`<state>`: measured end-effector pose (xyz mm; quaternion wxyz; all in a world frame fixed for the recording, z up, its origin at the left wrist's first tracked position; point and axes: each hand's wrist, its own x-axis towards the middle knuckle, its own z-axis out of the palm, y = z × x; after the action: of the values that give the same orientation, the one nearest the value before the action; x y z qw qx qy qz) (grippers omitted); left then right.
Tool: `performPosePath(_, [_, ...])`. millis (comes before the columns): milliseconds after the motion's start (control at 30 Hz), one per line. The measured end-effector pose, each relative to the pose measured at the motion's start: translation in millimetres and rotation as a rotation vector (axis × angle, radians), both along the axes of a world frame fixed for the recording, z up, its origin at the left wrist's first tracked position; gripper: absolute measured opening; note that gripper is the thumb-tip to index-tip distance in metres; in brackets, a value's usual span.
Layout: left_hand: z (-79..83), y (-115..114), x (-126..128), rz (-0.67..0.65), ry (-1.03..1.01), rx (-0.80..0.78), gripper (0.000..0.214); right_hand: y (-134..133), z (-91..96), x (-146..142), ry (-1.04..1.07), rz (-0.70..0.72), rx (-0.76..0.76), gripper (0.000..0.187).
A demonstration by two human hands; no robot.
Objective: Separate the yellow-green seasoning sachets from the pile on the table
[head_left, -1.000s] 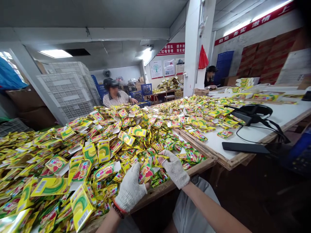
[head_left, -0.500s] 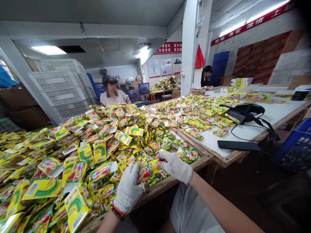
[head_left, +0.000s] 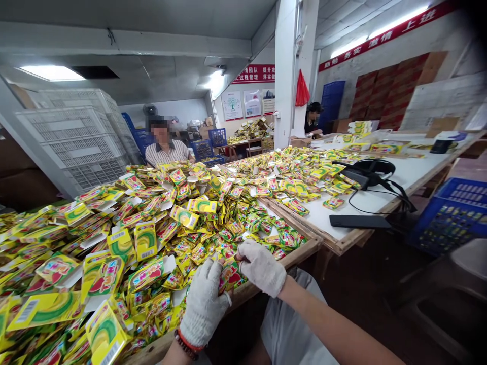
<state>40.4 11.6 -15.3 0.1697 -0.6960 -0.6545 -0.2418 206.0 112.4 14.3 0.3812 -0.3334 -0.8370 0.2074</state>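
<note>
Both my hands wear white knit gloves. My left hand is curled round a small stack of yellow-green-red sachets at the near edge of the wooden-framed table. My right hand pinches the top of the same stack from the right. Around them lies a big heap of sachets and flat yellow cartons that covers the table.
A second white table to the right carries more sachets, a black headset with cable and a black phone. A blue crate stands at the right. One person sits across the heap, another farther back. White crates are stacked at the left.
The view has swung to the right, bringing the blue crate into sight. My hands have closed in on the sachet stack, the right hand moving left toward the left one.
</note>
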Motion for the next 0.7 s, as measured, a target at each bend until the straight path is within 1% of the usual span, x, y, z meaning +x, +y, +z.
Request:
performPosePath(67, [-1.9, 1.6, 2.0, 0.002, 0.007, 0.022, 0.054, 0.2, -1.2, -3.1, -0.018, 0.020, 0.021, 0.013])
performPosePath(100, [-2.0, 2.5, 2.0, 0.007, 0.003, 0.026, 0.055, 0.4, 0.0, -3.2, -0.013, 0.049, -0.015, 0.013])
performPosePath(133, [-1.4, 3.2, 1.3, 0.016, -0.005, 0.025, 0.055, 0.4, 2.2, -2.2, 0.000, 0.085, -0.084, 0.012])
performPosePath(200, [0.8, 4.2, -0.9, 0.041, -0.027, 0.015, 0.053, -1.0, 6.9, 2.0, 0.031, 0.172, -0.293, 0.017])
performPosePath(267, [2.4, 4.6, -2.0, 0.048, -0.038, 0.016, 0.052, -4.3, 9.1, 6.8, 0.027, 0.300, -0.539, 0.023])
performPosePath(333, [1.1, 4.4, -0.8, 0.017, -0.022, 0.029, 0.053, -8.8, 7.5, 9.9, -0.018, 0.437, -0.746, 0.020])
performPosePath(400, [-2.5, 4.0, 1.8, -0.010, 0.012, 0.049, 0.055, -12.5, 4.4, 11.2, -0.075, 0.524, -0.884, 0.023])
performPosePath(433, [-4.5, 3.8, 2.7, -0.013, 0.032, 0.067, 0.054, -13.6, 3.5, 11.5, -0.097, 0.541, -0.915, 0.026])
performPosePath(467, [-6.2, 3.8, 2.9, -0.013, 0.046, 0.080, 0.052, -13.9, 3.2, 11.8, -0.112, 0.537, -0.912, 0.028])
performPosePath(500, [-7.2, 4.0, 2.1, -0.006, 0.048, 0.087, 0.049, -13.5, 3.7, 12.0, -0.112, 0.518, -0.871, 0.029])
performPosePath(567, [-6.9, 5.9, -2.4, 0.005, 0.003, 0.060, 0.041, -11.1, 6.1, 12.7, -0.078, 0.430, -0.730, 0.030])
performPosePath(633, [-4.6, 9.3, -8.9, -0.004, -0.111, -0.013, 0.037, -7.4, 7.9, 12.9, -0.079, 0.331, -0.585, 0.031])
performPosePath(700, [-2.4, 13.6, -13.6, -0.031, -0.292, -0.103, 0.037, -3.6, 6.7, 11.9, -0.159, 0.273, -0.497, 0.032])
